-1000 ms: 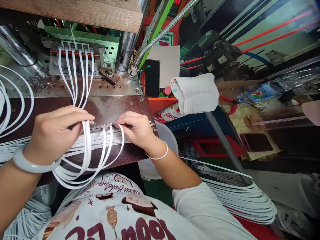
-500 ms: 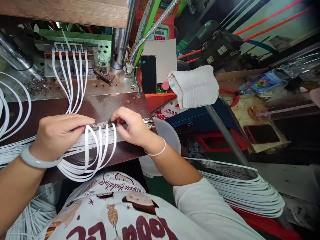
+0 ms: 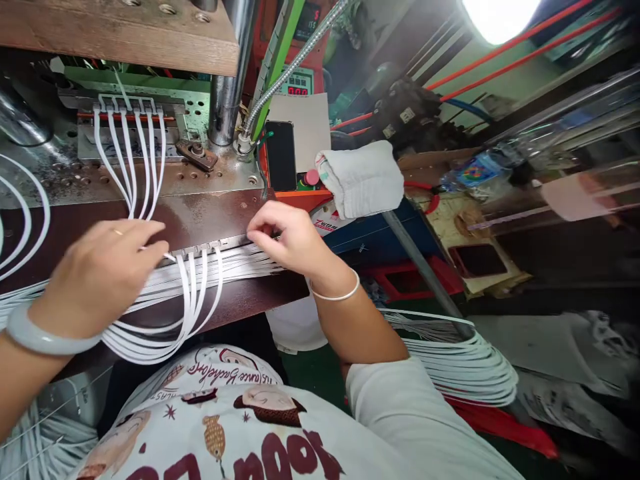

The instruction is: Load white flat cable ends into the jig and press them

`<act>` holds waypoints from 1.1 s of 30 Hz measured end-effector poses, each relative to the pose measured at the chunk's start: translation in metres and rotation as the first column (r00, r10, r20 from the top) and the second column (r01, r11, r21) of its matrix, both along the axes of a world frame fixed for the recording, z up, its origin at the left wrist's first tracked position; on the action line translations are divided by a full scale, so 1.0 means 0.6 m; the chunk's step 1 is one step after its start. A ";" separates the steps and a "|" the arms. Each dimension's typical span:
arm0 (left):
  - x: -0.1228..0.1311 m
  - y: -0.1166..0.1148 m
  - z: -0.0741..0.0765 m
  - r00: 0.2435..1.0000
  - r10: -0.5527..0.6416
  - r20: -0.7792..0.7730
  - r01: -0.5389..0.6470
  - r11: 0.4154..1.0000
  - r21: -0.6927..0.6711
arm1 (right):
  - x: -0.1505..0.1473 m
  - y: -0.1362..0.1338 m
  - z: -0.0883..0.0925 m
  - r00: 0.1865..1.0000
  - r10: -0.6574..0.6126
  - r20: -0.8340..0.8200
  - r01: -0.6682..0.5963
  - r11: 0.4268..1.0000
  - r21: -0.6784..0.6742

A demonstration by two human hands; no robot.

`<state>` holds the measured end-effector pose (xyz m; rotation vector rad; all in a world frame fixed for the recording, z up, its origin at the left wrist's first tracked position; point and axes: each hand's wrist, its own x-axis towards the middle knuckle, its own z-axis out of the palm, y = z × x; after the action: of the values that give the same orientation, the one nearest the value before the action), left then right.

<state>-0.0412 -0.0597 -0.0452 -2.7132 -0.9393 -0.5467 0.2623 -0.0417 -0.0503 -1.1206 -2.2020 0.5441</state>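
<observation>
Flat white cables [image 3: 205, 270] in curved loops, ends side by side along a narrow metal bar [image 3: 233, 243]

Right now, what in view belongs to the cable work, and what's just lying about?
Seemingly in use:
- white cables looped along the bench edge
- metal bar at their ends; right hand at its far end, left hand near the other
- metal block with more white cables running from it

Probably just lying about:
- black phone
- folded white cloth
- plastic bottle
</observation>
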 end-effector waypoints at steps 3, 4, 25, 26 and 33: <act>-0.004 -0.002 0.010 0.953 0.174 0.248 -0.164 0.984 -0.063 | 0.008 -0.020 0.004 0.948 0.119 0.295 -0.128 0.992 0.010; -0.003 -0.001 0.011 0.888 0.249 0.387 -0.199 0.966 -0.166 | 0.004 -0.025 -0.001 0.921 0.114 0.373 -0.141 0.989 0.046; -0.005 0.009 -0.014 0.900 0.043 0.434 0.097 0.951 -0.295 | 0.023 -0.014 -0.011 0.850 -0.343 0.400 0.152 0.886 0.438; -0.004 0.005 -0.013 0.915 -0.006 0.404 0.111 0.965 -0.238 | 0.012 -0.009 -0.018 0.889 -0.362 0.279 0.213 0.869 0.447; 0.000 -0.004 -0.017 0.971 -0.118 0.207 0.128 0.991 -0.037 | -0.045 -0.004 -0.061 0.885 -0.178 -0.431 0.184 0.983 -0.027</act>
<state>-0.0413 -0.0623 -0.0554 -2.8145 -0.8443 -0.8514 0.2353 -0.0441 -0.0871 -1.0646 -1.6977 0.6248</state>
